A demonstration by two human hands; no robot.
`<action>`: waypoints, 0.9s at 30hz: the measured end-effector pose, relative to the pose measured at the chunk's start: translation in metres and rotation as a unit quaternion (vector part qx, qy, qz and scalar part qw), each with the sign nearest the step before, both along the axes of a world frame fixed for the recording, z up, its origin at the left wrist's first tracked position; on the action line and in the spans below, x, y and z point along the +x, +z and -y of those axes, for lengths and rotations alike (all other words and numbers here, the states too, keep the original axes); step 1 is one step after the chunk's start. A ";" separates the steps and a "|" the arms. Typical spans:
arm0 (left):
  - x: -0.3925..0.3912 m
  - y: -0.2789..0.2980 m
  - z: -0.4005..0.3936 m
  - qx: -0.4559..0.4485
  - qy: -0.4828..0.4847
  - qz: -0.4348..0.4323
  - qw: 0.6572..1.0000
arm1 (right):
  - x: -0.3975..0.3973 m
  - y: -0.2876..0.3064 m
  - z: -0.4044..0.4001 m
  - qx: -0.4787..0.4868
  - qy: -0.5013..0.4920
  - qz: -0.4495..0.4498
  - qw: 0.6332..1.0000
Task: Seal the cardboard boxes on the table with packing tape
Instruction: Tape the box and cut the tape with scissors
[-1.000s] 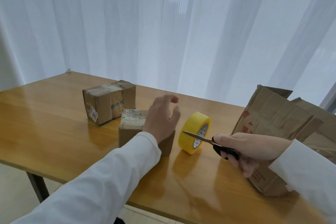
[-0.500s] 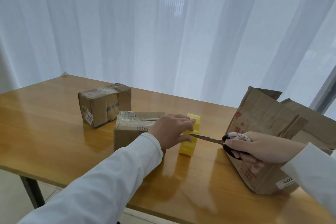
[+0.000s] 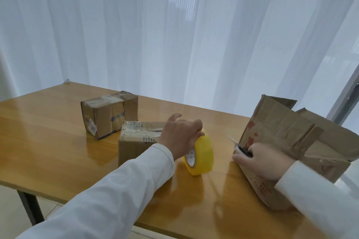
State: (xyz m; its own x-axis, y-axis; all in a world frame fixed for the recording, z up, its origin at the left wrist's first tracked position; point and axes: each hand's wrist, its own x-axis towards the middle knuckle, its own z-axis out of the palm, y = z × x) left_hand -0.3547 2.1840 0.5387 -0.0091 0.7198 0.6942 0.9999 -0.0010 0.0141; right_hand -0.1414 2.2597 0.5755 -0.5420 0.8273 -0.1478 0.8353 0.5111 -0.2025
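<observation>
From the head view, the left hand [image 3: 179,137] curls its fingers over the top of the yellow tape roll [image 3: 201,156], which stands on edge in the middle of the wooden counter [image 3: 48,151]. The right hand [image 3: 262,161] holds the scissors [image 3: 240,146] tight. A small box [image 3: 136,141] sits just left of the roll, touching another box [image 3: 108,114] behind it. A big box [image 3: 291,141] stands open by the right edge.

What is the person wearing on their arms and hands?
Both arms are in long white sleeves that reach the wrists. The left sleeve and the right sleeve look smooth and plain, with no markings showing. The left hand and the right hand are bare: no gloves, rings or watch can be seen.
</observation>
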 end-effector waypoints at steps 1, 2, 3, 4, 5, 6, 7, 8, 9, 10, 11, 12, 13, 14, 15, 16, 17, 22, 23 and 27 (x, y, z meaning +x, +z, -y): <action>0.003 0.003 0.004 -0.014 0.012 0.028 0.999 | -0.006 -0.015 -0.001 0.045 0.001 0.042 0.998; 0.006 0.005 0.009 -0.020 0.020 0.053 0.998 | -0.013 -0.029 -0.002 0.073 0.002 0.081 0.994; 0.009 0.006 0.012 -0.020 0.022 0.064 0.997 | -0.019 -0.041 -0.002 0.087 0.005 0.113 0.990; 0.013 0.009 0.016 -0.021 0.022 0.078 0.996 | -0.024 -0.051 -0.004 0.087 0.010 0.135 0.987; 0.017 0.013 0.019 -0.023 0.020 0.096 0.995 | -0.028 -0.057 -0.004 0.083 0.011 0.149 0.985; 0.019 0.017 0.021 -0.027 0.018 0.118 0.993 | -0.032 -0.059 -0.004 0.076 0.014 0.151 0.985; 0.020 0.021 0.022 -0.032 0.015 0.135 0.990 | -0.035 -0.056 -0.002 0.078 0.022 0.136 0.987; 0.020 0.026 0.024 -0.034 0.016 0.150 0.988 | -0.037 -0.052 -0.002 0.077 0.028 0.086 0.993; 0.019 0.029 0.024 -0.031 0.017 0.169 0.985 | -0.039 -0.041 0.004 0.068 0.025 0.004 0.997; 0.017 0.032 0.025 -0.021 0.016 0.197 0.980 | -0.044 -0.033 0.005 0.035 0.015 -0.111 0.993; 0.014 0.034 0.026 -0.006 0.016 0.231 0.973 | -0.050 -0.027 0.006 -0.044 -0.006 -0.248 0.968; 0.010 0.036 0.026 0.018 0.015 0.269 0.963 | -0.058 -0.022 0.008 -0.160 -0.039 -0.362 0.917; 0.005 0.038 0.027 0.044 0.015 0.307 0.951 | -0.065 -0.018 0.009 -0.289 -0.069 -0.437 0.849; -0.001 0.040 0.028 0.070 0.014 0.342 0.937 | -0.072 -0.019 0.009 -0.392 -0.077 -0.469 0.787; -0.008 0.043 0.030 0.094 0.011 0.372 0.923 | -0.077 -0.019 0.012 -0.455 -0.078 -0.479 0.746; -0.015 0.046 0.033 0.116 0.009 0.394 0.912 | -0.081 -0.019 0.014 -0.496 -0.062 -0.495 0.711; -0.022 0.050 0.037 0.131 0.012 0.407 0.904 | -0.086 -0.017 0.017 -0.512 -0.053 -0.519 0.682; -0.061 0.096 0.076 0.208 0.041 0.377 0.902 | -0.128 -0.029 0.041 -0.259 0.006 -0.540 0.801; -0.068 0.108 0.084 0.217 0.055 0.357 0.907 | -0.135 -0.032 0.046 -0.129 0.085 -0.457 0.876; -0.094 0.148 0.113 0.237 0.097 0.296 0.920 | -0.173 -0.039 0.065 0.151 0.276 -0.085 0.945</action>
State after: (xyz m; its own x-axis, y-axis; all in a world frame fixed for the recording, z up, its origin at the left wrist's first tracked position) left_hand -0.4491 2.0709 0.6866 -0.5835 0.2826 0.7614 0.7987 0.0301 0.6009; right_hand -0.3149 2.1946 0.5367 -0.8981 0.4021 0.1783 0.3930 0.9156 -0.0856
